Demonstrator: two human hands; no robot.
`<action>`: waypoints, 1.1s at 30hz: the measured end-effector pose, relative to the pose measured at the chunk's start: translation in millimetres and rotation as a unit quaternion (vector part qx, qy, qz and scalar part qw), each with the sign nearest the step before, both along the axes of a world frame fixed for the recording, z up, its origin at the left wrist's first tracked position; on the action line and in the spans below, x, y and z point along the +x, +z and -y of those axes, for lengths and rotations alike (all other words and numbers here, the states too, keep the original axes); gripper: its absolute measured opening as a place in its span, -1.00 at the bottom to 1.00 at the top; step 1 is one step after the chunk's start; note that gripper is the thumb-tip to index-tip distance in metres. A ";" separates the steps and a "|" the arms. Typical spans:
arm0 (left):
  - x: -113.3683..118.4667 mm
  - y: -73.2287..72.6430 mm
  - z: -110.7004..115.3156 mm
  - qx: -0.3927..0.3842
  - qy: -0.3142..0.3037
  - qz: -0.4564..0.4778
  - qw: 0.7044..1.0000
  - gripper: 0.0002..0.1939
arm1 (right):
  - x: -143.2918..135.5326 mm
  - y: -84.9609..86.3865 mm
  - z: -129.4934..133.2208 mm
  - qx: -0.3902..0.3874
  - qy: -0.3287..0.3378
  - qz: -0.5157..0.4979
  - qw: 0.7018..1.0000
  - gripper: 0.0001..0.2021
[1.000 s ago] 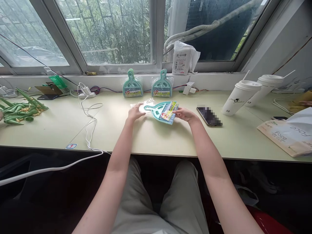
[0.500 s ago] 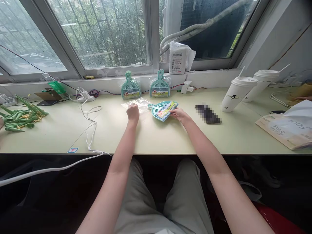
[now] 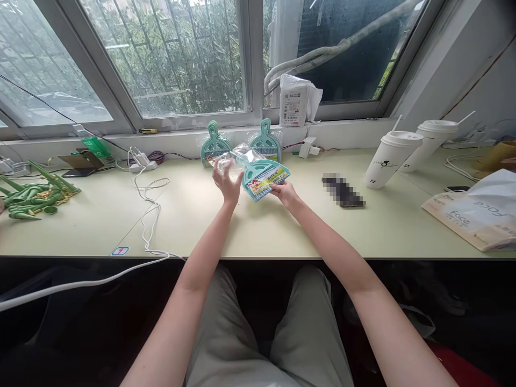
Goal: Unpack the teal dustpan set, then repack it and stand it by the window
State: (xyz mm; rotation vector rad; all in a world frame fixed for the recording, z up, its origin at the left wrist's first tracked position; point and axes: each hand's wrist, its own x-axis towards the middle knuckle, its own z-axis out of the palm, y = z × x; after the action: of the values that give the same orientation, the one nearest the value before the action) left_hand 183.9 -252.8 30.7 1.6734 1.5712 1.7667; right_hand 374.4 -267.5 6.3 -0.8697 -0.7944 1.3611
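Note:
A green dustpan-and-brush set (image 3: 266,178) with a colourful printed card is tilted above the table. My right hand (image 3: 285,192) grips its lower right corner. Clear plastic wrap (image 3: 246,154) lies over the set's handle at the upper left. My left hand (image 3: 228,180) is at the set's left side, its fingers curved around the clear plastic. Behind, two similar wrapped green sets stand against the window sill, one at the left (image 3: 215,144) and one at the right (image 3: 266,141), partly covered by the held set and plastic.
White cables (image 3: 151,215) run across the pale table (image 3: 193,231). Green plastic pieces (image 3: 36,196) lie far left. To the right are a dark blurred-out object (image 3: 344,191), two white cups (image 3: 391,158) and a paper bag (image 3: 475,212). A white package (image 3: 293,102) stands on the sill.
The held set has moved slightly left and up, its handle now in the plastic. My left hand has come right and its fist has loosened, and the plastic has risen off the table.

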 end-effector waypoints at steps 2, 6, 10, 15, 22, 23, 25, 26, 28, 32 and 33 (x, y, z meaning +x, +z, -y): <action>0.3 0.3 -5.5 -0.013 -0.031 0.167 0.985 -0.32 | 0.8 -0.8 -1.1 0.014 -0.004 -0.013 1.000 -0.80; -7.8 -3.2 -24.0 -0.131 -0.249 0.386 0.879 -0.39 | 1.0 -1.4 -3.0 0.037 0.018 -0.025 0.999 -0.78; -6.2 -11.8 -28.7 -0.190 -0.352 0.343 0.850 -0.59 | 0.6 -2.5 -4.5 0.050 0.015 -0.019 0.998 -0.77; 7.0 -17.3 -18.7 -0.253 -0.413 0.270 0.832 -0.60 | 0.6 -5.1 -6.6 0.066 -0.027 -0.013 0.997 -0.74; 6.0 -13.4 -11.3 -0.247 -0.450 0.214 0.831 -0.44 | 1.2 -3.6 -8.6 0.066 -0.039 -0.003 0.997 -0.72; 6.1 -13.1 -10.4 -0.252 -0.453 0.204 0.831 -0.41 | 3.3 -1.4 -8.8 0.070 -0.037 0.004 0.997 -0.71; 7.7 -12.7 -8.4 -0.261 -0.460 0.190 0.828 -0.38 | 8.5 4.1 -9.1 0.079 -0.031 0.019 0.996 -0.69; 8.9 -12.4 -7.5 -0.263 -0.463 0.187 0.825 -0.36 | 11.0 7.0 -9.1 0.085 -0.030 0.025 0.996 -0.68; 11.8 -11.5 -5.8 -0.260 -0.472 0.188 0.821 -0.34 | 14.9 12.3 -8.8 0.096 -0.030 0.034 0.994 -0.65; 15.9 -8.4 -1.7 -0.229 -0.469 0.215 0.826 -0.35 | 19.5 19.6 -6.5 0.091 -0.020 0.062 0.994 -0.64; 16.4 -7.4 -0.2 -0.230 -0.469 0.217 0.825 -0.34 | 20.7 21.1 -5.7 0.089 -0.016 0.067 0.994 -0.63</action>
State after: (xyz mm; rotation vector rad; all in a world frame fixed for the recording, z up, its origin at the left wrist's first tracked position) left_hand 200.3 -252.7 23.3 1.2931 0.6582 1.0123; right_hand 395.1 -261.8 27.5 -0.8352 -0.9857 1.1924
